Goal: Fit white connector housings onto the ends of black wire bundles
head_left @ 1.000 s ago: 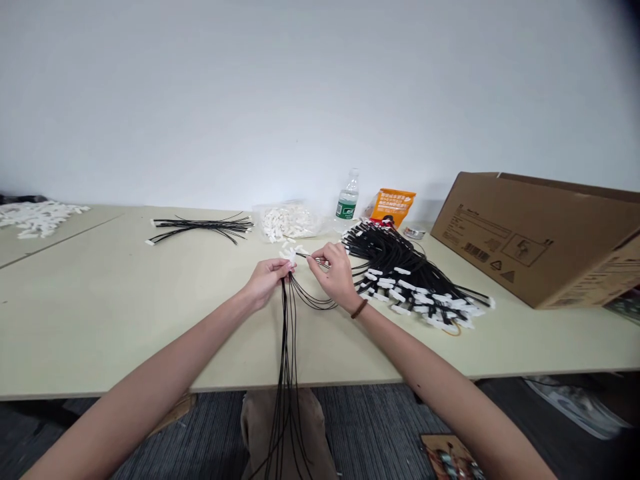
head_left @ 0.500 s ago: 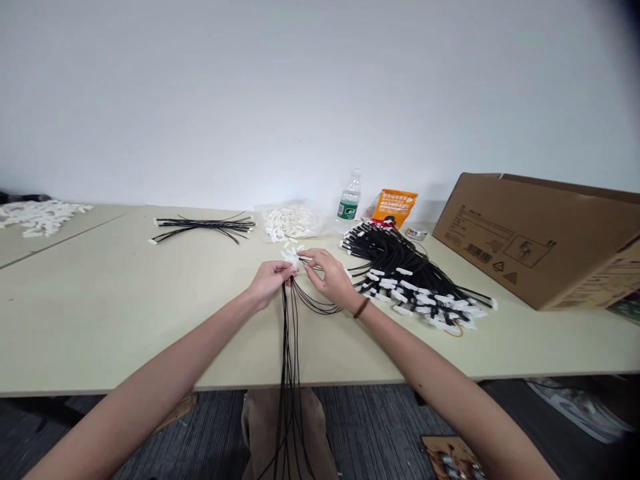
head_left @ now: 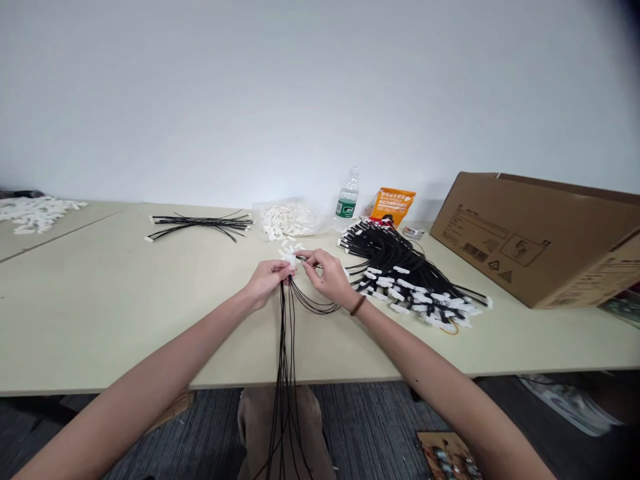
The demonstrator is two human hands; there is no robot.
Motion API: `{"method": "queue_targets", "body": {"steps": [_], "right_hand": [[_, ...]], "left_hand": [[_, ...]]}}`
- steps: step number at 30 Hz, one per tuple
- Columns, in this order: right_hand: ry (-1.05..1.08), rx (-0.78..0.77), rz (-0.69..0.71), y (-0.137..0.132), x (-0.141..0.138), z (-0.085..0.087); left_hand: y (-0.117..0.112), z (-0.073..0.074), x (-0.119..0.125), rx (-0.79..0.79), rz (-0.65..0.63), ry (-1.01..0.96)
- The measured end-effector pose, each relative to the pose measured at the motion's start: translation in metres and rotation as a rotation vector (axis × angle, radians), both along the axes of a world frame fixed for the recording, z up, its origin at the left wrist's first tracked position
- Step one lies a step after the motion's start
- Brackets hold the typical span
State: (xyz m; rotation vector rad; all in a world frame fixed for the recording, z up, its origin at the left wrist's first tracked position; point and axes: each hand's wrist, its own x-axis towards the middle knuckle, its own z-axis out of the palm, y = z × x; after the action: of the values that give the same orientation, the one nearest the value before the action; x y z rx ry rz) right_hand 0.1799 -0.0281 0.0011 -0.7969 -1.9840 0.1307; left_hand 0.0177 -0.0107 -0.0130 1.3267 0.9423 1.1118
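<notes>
My left hand [head_left: 266, 281] pinches a white plastic connector [head_left: 293, 262] above the table's middle. Thin black wires [head_left: 284, 347] run down from it, over the table's front edge and past my lap. Close on its right, my right hand [head_left: 330, 276] has thumb and index finger closed around black wires at the connector's side. Some of these wires loop below the right hand. Several loose white connectors [head_left: 287, 248] lie just behind my fingertips. The exact spot where wire meets connector is too small to make out.
Behind my hands lies a clear bag of white connectors [head_left: 287, 219]. Wired black cables [head_left: 200, 223] lie back left, white pieces [head_left: 37, 212] far left. Rightward are a large cable pile [head_left: 400, 257], a water bottle [head_left: 347, 195], an orange packet [head_left: 393, 205] and a cardboard box [head_left: 530, 240].
The whole view has shifted slightly. Both hands keep nearly the same pose at the connector, with the right fingertips still at the wires.
</notes>
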Motion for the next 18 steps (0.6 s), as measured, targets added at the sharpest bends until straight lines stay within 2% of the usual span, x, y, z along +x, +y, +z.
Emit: {"method": "queue_targets", "body": {"steps": [15,18], "right_hand": [[-0.065,0.086,-0.022,0.0033,0.0011,-0.0042],[-0.077,0.179,-0.067,0.003,0.0013,-0.0037]], "left_hand": [[0.0003,0.0,-0.0004,-0.015,0.012,-0.016],[0.0036,0.0015,-0.0009,-0.042,0.047,-0.089]]}}
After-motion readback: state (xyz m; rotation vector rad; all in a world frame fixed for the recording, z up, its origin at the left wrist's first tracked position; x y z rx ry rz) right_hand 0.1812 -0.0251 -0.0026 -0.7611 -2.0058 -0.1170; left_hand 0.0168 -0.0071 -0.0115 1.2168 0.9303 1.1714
